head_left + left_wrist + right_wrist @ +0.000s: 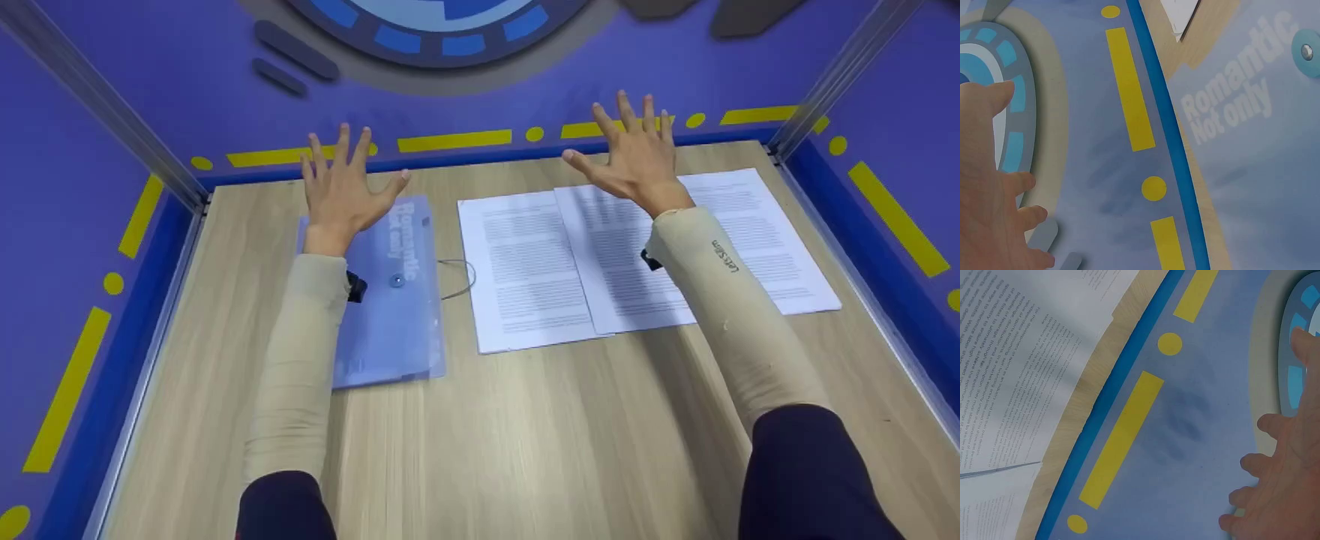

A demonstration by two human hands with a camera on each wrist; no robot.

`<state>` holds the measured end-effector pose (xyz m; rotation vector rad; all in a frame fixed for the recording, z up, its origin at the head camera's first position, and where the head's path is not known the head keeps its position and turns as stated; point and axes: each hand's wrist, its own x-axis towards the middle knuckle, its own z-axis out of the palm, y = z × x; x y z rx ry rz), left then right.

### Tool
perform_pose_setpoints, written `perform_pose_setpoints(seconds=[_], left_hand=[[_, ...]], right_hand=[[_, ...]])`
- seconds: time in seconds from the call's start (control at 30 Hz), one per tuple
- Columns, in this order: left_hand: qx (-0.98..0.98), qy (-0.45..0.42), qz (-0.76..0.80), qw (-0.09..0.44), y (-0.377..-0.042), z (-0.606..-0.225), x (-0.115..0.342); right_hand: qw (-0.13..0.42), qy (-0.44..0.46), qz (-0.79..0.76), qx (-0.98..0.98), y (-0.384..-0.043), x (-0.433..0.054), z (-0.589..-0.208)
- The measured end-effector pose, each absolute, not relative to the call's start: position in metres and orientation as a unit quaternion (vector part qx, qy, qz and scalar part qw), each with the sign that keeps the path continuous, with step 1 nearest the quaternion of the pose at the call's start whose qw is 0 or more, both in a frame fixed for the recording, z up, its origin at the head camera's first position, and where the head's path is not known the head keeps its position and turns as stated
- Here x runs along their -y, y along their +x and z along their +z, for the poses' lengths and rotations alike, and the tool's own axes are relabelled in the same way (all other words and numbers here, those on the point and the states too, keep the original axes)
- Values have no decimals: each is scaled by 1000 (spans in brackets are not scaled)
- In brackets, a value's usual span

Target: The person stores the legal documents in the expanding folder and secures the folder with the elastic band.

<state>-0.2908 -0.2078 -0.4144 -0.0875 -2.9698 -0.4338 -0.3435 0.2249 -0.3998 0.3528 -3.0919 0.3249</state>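
Raised with fingers spread, my left hand [343,193] holds nothing above a translucent blue document folder [390,330]. White lettering and a round button [397,280] mark the folder, and a thin cord loop [471,277] shows at its right side. My right hand [636,161], also spread and holding nothing, hovers over the printed sheets on the right. Those are a left paper stack [525,270] and a right paper stack [622,277], lying side by side with the right one slightly overlapping. My right forearm covers part of the right stack. Both wrist views show the fingers touching nothing.
A wooden table [480,450] bears the folder and papers. Purple panels with yellow marks stand around it, including the back wall [480,112] just beyond the hands. Metal posts [840,82] rise at the far corners.
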Motion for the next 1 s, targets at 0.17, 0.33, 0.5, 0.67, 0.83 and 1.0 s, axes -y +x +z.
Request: perform_pose_setpoints(seconds=[0.17,0.33,0.5,0.67,0.83,1.0], left_hand=[[986,-27,-144,74,-289,-416,209],[987,-23,-137,77,-285,-416,209],[987,-27,-138,80,-279,-417,207],[986,-30,-140,87,-269,-418,206],[983,-32,-158,88,-255,-424,206],[979,-38,-177,94,-239,-431,203]], right_hand=[[8,117,104,988,-344,-223,-399],[10,130,105,986,-343,-219,-401],[15,141,116,983,-339,-216,-405],[15,164,127,978,-332,-205,-408],[20,197,125,972,-323,-192,-414],[24,225,130,965,-314,-179,-418]])
